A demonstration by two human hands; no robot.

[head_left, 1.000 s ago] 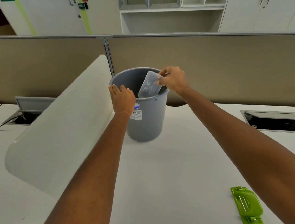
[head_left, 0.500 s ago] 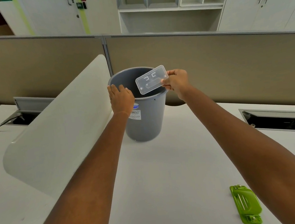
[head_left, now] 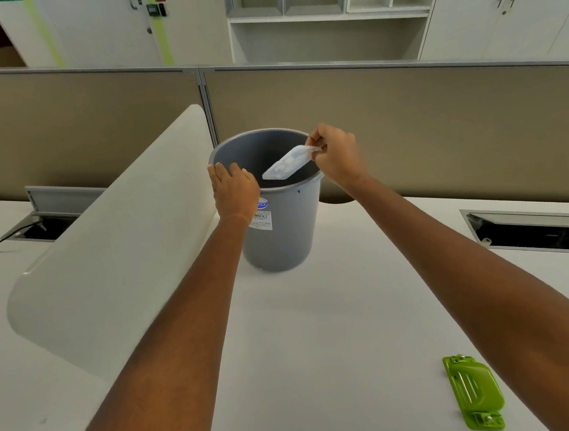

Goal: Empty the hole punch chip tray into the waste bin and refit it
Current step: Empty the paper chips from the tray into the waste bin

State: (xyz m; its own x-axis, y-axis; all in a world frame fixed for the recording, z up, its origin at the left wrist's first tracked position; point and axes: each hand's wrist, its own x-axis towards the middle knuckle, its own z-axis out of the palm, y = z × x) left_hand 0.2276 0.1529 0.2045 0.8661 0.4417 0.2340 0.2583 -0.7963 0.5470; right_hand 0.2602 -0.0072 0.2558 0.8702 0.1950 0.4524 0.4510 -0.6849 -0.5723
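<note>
Currently, the right hand [head_left: 336, 157] pinches the clear chip tray [head_left: 287, 167], tilted over the grey waste bin [head_left: 279, 226]. Left hand [head_left: 234, 192] grips the bin rim. Bin label [head_left: 261, 219] text is illegible. Green hole punch [head_left: 474, 393] lies well apart on the desk [head_left: 321, 332].

Clear chip tray [head_left: 287, 166] tilted over open grey waste bin [head_left: 282, 229], green hole punch [head_left: 474, 393] flat on desk, well apart

Chip tray [head_left: 287, 165] is motion-blurred, its contents unreadable; bin [head_left: 281, 229] floor unseen; label [head_left: 261, 220] print too small.
</note>
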